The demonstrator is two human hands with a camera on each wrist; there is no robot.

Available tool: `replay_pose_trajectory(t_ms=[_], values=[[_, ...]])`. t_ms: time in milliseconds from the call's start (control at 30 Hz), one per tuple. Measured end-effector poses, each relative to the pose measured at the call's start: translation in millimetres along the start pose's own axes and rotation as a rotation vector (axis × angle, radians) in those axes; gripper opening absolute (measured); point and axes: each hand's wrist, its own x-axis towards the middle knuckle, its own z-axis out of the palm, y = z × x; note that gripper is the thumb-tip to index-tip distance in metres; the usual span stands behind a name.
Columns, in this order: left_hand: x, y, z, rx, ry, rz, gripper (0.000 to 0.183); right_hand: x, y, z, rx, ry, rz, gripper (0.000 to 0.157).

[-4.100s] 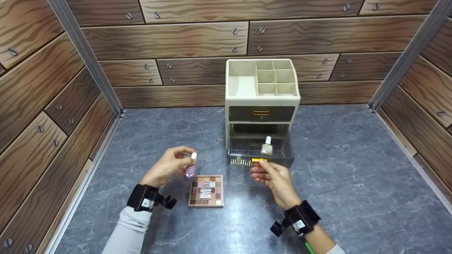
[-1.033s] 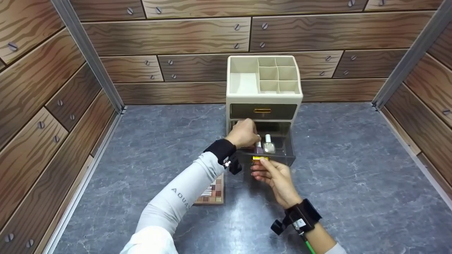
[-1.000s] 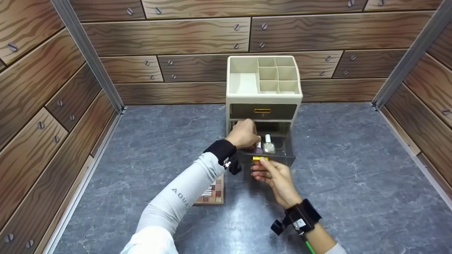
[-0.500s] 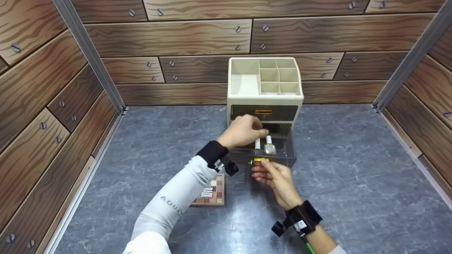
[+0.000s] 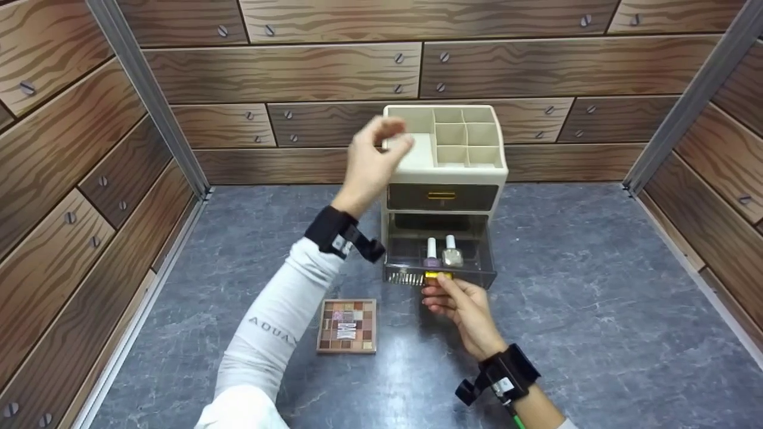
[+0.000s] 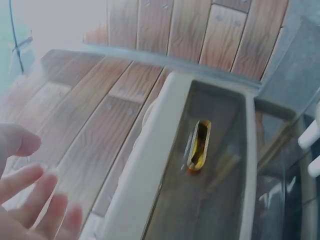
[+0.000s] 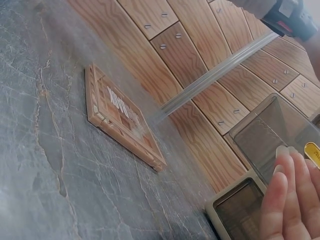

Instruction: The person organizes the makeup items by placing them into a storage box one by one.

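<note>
My left hand (image 5: 372, 164) is raised in front of the organizer's upper left, its fingers loosely bent with nothing between them. In the left wrist view its fingers (image 6: 37, 202) are spread beside the closed upper drawer (image 6: 212, 170). My right hand (image 5: 468, 316) pinches the gold drawer handle (image 5: 438, 276) of the pulled-out lower drawer (image 5: 486, 279). Inside that smoky clear drawer, a purple nail polish bottle (image 5: 432, 261) and a pale glittery nail polish bottle (image 5: 452, 256) stand side by side, both white-capped. The right wrist view shows the right fingers (image 7: 274, 202) by the handle.
The cream organizer (image 5: 444, 173) has an open top with several compartments. An eyeshadow palette (image 5: 347, 326) lies on the grey marbled table (image 5: 596, 298), left of the right hand. Wood-patterned walls (image 5: 328, 68) enclose the back and sides.
The left hand has lowered the purple nail polish bottle into the drawer, let go, and moved up and left. The right hand keeps its grip on the handle.
</note>
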Motion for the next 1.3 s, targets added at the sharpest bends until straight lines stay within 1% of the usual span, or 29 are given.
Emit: replay_pose_trajectory(t_ms=[33,100,133,200,267,333,367,433,467,500,567,667,733,800,900,1033,1167,1300], values=[[4.8,-1.6,-2.9,-0.008,0.023,-0.021,0.042,0.1,0.2,0.0,0.000,0.001,0.001,0.020],[15.0,-5.7,-7.2,-0.013,0.049,-0.092,0.053,0.4,0.1,0.0,-0.003,0.002,0.002,0.021],[20.0,-8.0,-8.7,-0.017,0.052,-0.137,0.059,0.5,0.1,0.0,-0.001,0.003,0.004,0.021],[29.1,-12.3,-10.4,-0.029,0.033,-0.243,0.071,0.9,0.2,-0.2,-0.001,0.006,0.005,0.021],[36.5,-16.9,-11.6,-0.060,-0.009,-0.353,0.082,1.1,0.6,0.4,0.001,0.008,0.004,0.020],[42.4,-21.8,-11.6,-0.121,-0.071,-0.461,0.094,1.4,1.3,0.9,0.005,0.015,-0.002,0.020],[44.7,-23.8,-11.5,-0.129,-0.107,-0.518,0.100,1.8,1.5,1.1,0.003,0.016,-0.008,0.020],[48.1,-29.6,-12.6,-0.134,-0.176,-0.612,0.108,2.4,2.3,2.2,-0.002,0.013,-0.019,0.020],[49.6,-33.3,-13.1,-0.124,-0.209,-0.658,0.111,2.6,3.1,2.7,-0.004,0.011,-0.022,0.020],[50.5,-37.3,-13.6,-0.135,-0.237,-0.694,0.114,2.6,4.1,3.0,-0.006,0.008,-0.025,0.020],[52.3,-45.9,-14.7,-0.122,-0.290,-0.749,0.115,2.5,5.6,3.3,-0.012,0.004,-0.030,0.019],[54.4,-58.2,-13.5,-0.175,-0.368,-0.827,0.100,1.2,6.5,2.1,-0.012,0.006,-0.031,0.018],[55.1,-62.5,-10.9,-0.200,-0.409,-0.868,0.088,0.9,5.4,0.7,-0.017,0.007,-0.035,0.018],[55.6,-63.7,-6.6,-0.204,-0.428,-0.884,0.080,1.2,2.9,-1.0,-0.023,0.010,-0.041,0.019],[54.3,-64.0,-3.3,-0.217,-0.408,-0.877,0.077,1.7,1.8,-0.7,-0.026,0.026,-0.048,0.019],[53.7,-64.7,-0.6,-0.229,-0.393,-0.874,0.081,1.9,1.2,-1.3,-0.024,0.041,-0.049,0.019],[52.2,-66.5,-3.2,-0.219,-0.391,-0.873,0.081,1.6,2.2,0.1,-0.030,0.034,-0.043,0.019],[49.4,-68.5,-9.7,-0.204,-0.399,-0.865,0.078,1.8,5.1,4.8,-0.023,0.039,-0.035,0.019]])
